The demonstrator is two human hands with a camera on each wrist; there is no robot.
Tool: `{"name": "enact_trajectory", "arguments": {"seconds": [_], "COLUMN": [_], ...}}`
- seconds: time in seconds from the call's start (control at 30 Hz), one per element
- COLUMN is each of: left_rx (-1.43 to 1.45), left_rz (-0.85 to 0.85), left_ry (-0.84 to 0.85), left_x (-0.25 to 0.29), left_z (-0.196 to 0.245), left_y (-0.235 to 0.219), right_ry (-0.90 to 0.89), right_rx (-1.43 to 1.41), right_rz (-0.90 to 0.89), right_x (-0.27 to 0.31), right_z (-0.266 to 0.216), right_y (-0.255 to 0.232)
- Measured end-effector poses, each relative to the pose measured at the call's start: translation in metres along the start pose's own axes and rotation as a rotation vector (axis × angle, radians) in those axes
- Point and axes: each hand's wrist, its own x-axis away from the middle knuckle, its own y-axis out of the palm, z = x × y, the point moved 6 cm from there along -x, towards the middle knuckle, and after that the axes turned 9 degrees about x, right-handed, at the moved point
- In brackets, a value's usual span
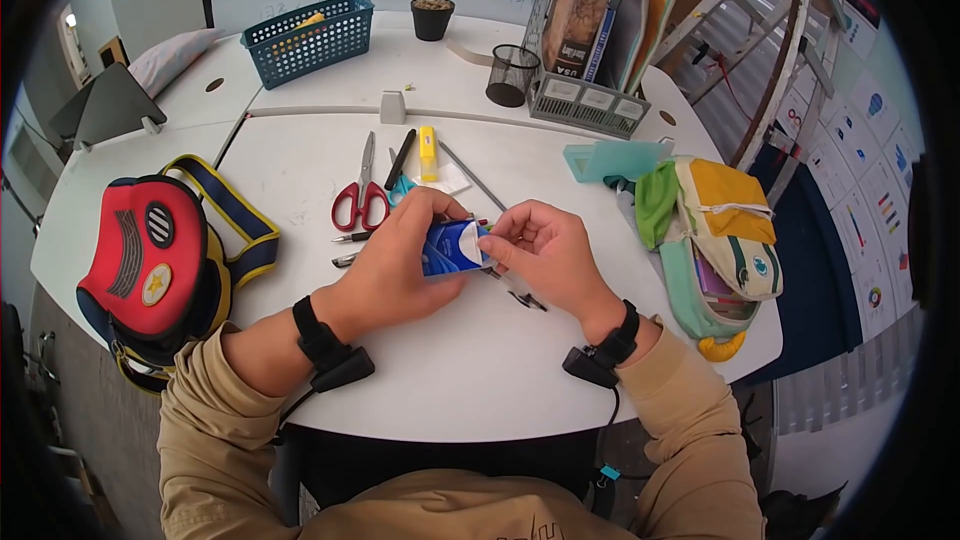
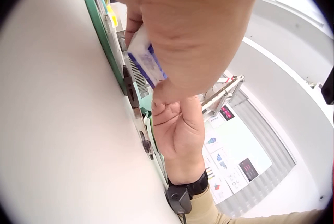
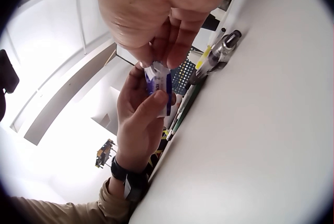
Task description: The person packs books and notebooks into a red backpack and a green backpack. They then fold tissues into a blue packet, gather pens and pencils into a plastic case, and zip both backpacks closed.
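Note:
A small blue and white packet (image 1: 452, 248) is held above the table's middle. My left hand (image 1: 395, 265) grips it, the thumb along its near side and the fingers behind. At the packet's right end, my right hand (image 1: 545, 250) pinches a white edge between thumb and fingertips. The right wrist view shows the packet (image 3: 158, 86) upright between both hands, with the left hand (image 3: 138, 125) round it. Pens lie under and beside the hands, partly hidden; red-handled scissors (image 1: 361, 202) lie just beyond the left hand.
A yellow highlighter (image 1: 428, 154) and a black pen (image 1: 401, 159) lie behind the hands. To the left sits a red bag (image 1: 150, 250), to the right a yellow and green bag (image 1: 730, 210). Farther back stand a blue basket (image 1: 308, 52), a mesh cup (image 1: 511, 80) and a book rack (image 1: 590, 105).

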Motion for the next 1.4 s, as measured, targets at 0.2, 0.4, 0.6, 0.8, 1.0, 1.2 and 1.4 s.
{"name": "enact_trajectory", "arguments": {"seconds": [0.2,0.4,0.6,0.8,1.0,1.2,1.4], "left_rx": [0.228,0.18,0.078,-0.068,-0.034,-0.006,-0.014], "left_rz": [0.003,0.055,0.142,0.167,0.156,0.178,0.163], "left_ry": [-0.19,-0.225,-0.19,-0.115,-0.078,-0.081,-0.055], "left_x": [0.001,0.002,0.003,0.003,0.005,0.006,0.01], "left_z": [-0.009,-0.014,-0.014,-0.012,-0.004,-0.004,0.003], "left_y": [0.001,-0.001,-0.004,-0.007,-0.006,-0.006,-0.005], "right_ry": [-0.06,-0.181,-0.157,-0.16,-0.19,-0.162,-0.182], "right_rx": [-0.021,0.095,0.068,0.079,0.056,0.043,0.053], "right_rz": [-0.003,-0.067,-0.062,-0.093,-0.089,-0.095,-0.119], "right_x": [0.006,0.012,0.011,0.012,0.013,0.013,0.014], "right_z": [-0.011,-0.017,-0.016,-0.018,-0.019,-0.017,-0.018], "right_y": [0.006,0.009,0.01,0.012,0.011,0.01,0.013]}}
